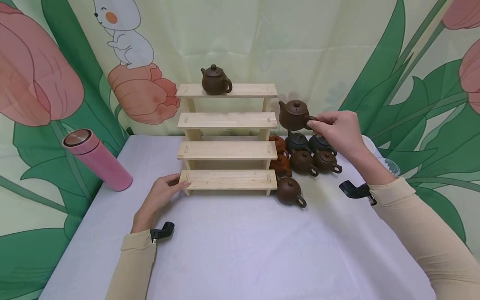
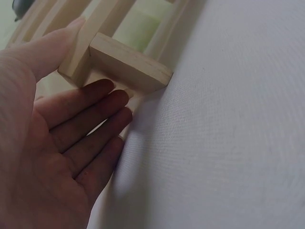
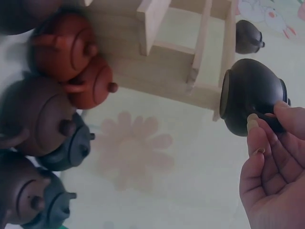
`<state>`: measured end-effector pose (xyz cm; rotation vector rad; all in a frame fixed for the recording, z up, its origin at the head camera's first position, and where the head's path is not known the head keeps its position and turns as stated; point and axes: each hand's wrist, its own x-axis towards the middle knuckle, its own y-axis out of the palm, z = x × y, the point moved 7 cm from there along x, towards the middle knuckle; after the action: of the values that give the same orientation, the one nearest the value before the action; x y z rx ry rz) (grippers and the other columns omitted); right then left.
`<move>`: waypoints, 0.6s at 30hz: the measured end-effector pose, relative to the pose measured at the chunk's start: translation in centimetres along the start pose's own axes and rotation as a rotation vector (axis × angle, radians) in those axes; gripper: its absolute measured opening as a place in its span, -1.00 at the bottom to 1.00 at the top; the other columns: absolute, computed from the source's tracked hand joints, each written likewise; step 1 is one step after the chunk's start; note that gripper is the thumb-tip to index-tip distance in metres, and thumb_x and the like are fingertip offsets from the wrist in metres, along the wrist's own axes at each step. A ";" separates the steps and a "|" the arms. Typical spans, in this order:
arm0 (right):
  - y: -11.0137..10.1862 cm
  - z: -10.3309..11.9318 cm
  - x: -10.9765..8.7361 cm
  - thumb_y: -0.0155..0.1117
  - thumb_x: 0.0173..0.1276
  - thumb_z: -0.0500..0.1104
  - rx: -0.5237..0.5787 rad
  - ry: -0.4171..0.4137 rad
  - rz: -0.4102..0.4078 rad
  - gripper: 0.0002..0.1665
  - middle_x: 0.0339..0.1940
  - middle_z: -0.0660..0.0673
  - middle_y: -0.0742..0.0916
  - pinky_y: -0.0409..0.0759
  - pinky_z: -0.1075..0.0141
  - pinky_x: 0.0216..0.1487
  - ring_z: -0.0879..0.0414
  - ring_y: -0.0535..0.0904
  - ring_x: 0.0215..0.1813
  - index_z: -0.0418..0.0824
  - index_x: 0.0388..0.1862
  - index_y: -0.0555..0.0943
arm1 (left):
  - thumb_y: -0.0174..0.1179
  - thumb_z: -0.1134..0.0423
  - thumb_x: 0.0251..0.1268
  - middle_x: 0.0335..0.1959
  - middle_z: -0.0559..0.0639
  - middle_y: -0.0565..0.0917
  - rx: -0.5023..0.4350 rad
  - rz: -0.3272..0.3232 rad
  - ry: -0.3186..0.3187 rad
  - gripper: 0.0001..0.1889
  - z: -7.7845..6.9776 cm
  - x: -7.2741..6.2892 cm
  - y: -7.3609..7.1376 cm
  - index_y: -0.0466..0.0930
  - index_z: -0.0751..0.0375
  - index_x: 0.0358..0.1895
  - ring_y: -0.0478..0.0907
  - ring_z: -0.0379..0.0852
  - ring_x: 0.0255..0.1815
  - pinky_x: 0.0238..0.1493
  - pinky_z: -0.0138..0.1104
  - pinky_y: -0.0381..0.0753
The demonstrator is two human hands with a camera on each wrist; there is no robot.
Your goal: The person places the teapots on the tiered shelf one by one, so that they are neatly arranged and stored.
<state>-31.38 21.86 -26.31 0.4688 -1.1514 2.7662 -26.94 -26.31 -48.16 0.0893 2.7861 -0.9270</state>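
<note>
My right hand (image 1: 339, 131) pinches a dark brown teapot (image 1: 294, 114) by its handle. The teapot is raised above the pots on the table, its spout to the left. In the right wrist view, thumb and fingertips close on the handle of the teapot (image 3: 250, 95). My left hand (image 1: 162, 193) holds the left end of the lowest step of a four-step wooden stand (image 1: 227, 180). In the left wrist view its thumb (image 2: 57, 47) lies over the plank and its fingers (image 2: 86, 112) reach beneath. Another brown teapot (image 1: 214, 81) sits on the top step.
Several teapots crowd the table right of the stand, including a reddish one (image 1: 281, 165), a black one (image 1: 297, 142) and a brown one (image 1: 288, 191) nearest me. A pink flask (image 1: 101, 160) stands at the left. Clear containers (image 1: 390, 166) lie behind my right forearm. A printed curtain (image 1: 300, 46) hangs behind.
</note>
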 end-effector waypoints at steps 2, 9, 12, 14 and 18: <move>0.2 0.7 0.7 0.36 0.33 0.13 0.006 -0.013 -0.006 -0.63 -0.58 0.11 0.74 0.48 0.39 -0.43 0.27 0.59 -0.41 -0.15 -0.23 0.81 | 0.22 -0.43 0.14 0.41 0.21 0.46 0.005 -0.001 0.006 -0.07 -0.1 0.0 0.0 0.37 0.18 0.43 0.36 0.20 0.46 0.41 0.15 0.35; 0.9 2.1 2.8 0.36 0.33 0.09 0.052 -0.028 -0.006 -0.64 -0.64 0.22 0.70 0.46 0.35 -0.39 0.28 0.61 -0.44 -0.19 -0.22 0.80 | 0.22 -0.38 0.19 0.40 0.22 0.47 0.003 0.002 0.025 -0.10 -0.3 0.1 0.0 0.38 0.20 0.43 0.38 0.21 0.44 0.41 0.14 0.37; 1.4 2.5 3.4 0.36 0.33 0.07 0.068 -0.020 0.006 -0.64 -0.63 0.21 0.70 0.47 0.37 -0.37 0.29 0.62 -0.44 -0.19 -0.18 0.80 | 0.22 -0.40 0.17 0.40 0.22 0.47 0.000 0.003 0.019 -0.09 -0.3 0.0 0.0 0.38 0.20 0.43 0.38 0.20 0.44 0.40 0.14 0.37; 1.8 2.8 3.7 0.36 0.33 0.06 0.079 -0.012 0.013 -0.64 -0.62 0.21 0.71 0.49 0.39 -0.35 0.29 0.64 -0.45 -0.20 -0.15 0.79 | 0.22 -0.41 0.16 0.40 0.22 0.46 0.002 0.005 0.016 -0.08 -0.3 0.0 0.0 0.37 0.20 0.43 0.38 0.21 0.44 0.40 0.14 0.37; 2.4 3.2 4.4 0.37 0.33 0.05 0.089 -0.012 0.018 -0.64 -0.60 0.16 0.74 0.53 0.42 -0.31 0.24 0.68 -0.43 -0.20 -0.11 0.79 | 0.23 -0.40 0.16 0.40 0.22 0.47 -0.006 0.007 0.016 -0.08 -0.3 -0.1 0.0 0.38 0.20 0.43 0.39 0.20 0.43 0.40 0.14 0.37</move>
<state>-35.31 17.81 -24.35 0.4870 -1.0435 2.8432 -26.94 -26.13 -47.87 0.1053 2.8016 -0.9200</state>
